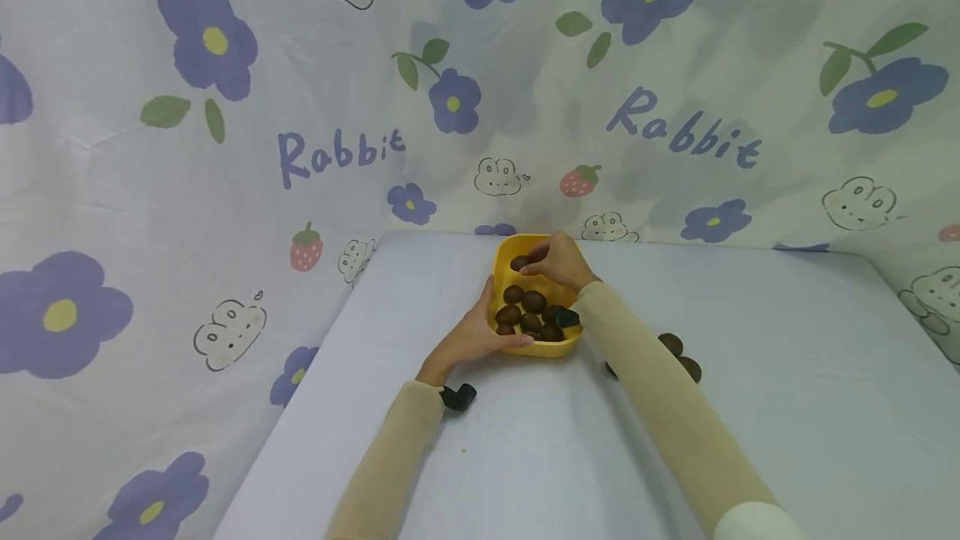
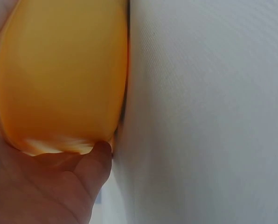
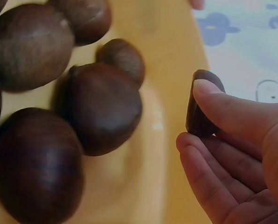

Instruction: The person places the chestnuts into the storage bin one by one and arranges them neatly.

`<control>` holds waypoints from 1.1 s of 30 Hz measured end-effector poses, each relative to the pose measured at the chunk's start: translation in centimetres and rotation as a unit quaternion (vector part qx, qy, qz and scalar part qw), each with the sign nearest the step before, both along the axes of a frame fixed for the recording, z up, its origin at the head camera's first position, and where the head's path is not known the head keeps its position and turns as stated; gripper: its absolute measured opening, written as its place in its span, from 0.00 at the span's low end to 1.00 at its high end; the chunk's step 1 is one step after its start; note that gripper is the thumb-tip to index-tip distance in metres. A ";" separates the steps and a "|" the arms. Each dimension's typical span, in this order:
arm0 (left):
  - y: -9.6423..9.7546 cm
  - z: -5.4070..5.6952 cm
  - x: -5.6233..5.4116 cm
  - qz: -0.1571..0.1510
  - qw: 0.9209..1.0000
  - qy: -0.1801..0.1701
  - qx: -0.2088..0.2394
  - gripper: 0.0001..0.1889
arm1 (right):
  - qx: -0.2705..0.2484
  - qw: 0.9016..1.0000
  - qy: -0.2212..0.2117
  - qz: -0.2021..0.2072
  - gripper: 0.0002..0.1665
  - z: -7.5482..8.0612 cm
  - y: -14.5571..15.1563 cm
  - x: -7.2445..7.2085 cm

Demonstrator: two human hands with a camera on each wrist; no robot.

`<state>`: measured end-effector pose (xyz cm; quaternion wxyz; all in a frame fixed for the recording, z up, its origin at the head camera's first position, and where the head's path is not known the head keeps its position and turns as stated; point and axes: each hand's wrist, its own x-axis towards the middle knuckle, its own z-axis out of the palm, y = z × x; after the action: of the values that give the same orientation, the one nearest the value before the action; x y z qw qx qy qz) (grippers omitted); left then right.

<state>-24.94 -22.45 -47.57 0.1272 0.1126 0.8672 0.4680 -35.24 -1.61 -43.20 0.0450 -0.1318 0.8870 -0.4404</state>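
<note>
A yellow plastic container stands on the white table, with several brown chestnuts gathered in its near half. My left hand grips it at the near left corner, thumb along the near wall and fingers along the left side. In the left wrist view the thumb of this hand presses on the yellow wall. Over the far part of the container, my right hand pinches one chestnut between thumb and fingers. The right wrist view shows that chestnut apart from the others.
To the right, a few loose chestnuts lie on the white tabletop, partly hidden by the right sleeve. A printed cloth with flowers and rabbits hangs behind the table and along its left side.
</note>
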 end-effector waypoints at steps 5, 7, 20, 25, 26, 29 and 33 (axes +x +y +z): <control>0.1 0.0 0.0 0.003 1.000 -0.006 -0.007 0.75 | 0.052 0.998 0.015 0.005 0.16 -0.8 -0.2 -0.2; 0.1 0.1 0.1 0.002 1.000 -0.006 -0.006 0.76 | 0.055 0.998 0.014 0.007 0.14 -1.0 -0.2 -0.2; 0.1 0.3 0.3 0.011 1.000 -0.015 -0.015 0.76 | 0.062 0.998 -0.024 0.016 0.09 -1.4 -0.7 0.4; 0.2 0.2 0.2 0.014 1.000 -0.018 -0.019 0.75 | 0.067 0.997 -0.015 0.027 0.09 -1.6 -0.7 0.3; 0.2 0.3 0.2 0.013 1.000 -0.016 -0.020 0.76 | 0.066 0.997 -0.017 0.028 0.10 -1.5 -0.7 0.3; 0.2 0.3 0.2 0.010 1.000 -0.013 -0.022 0.76 | 0.065 0.997 -0.024 0.035 0.14 -1.2 -0.5 0.3; 0.0 0.3 0.2 0.008 1.000 -0.010 -0.020 0.76 | 0.059 0.997 -0.018 0.040 0.19 -0.2 0.1 0.4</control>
<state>-24.76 -22.43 -47.23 0.1345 0.0988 0.8760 0.4526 -34.89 -1.49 -43.40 0.0860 -0.1560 0.9046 -0.3872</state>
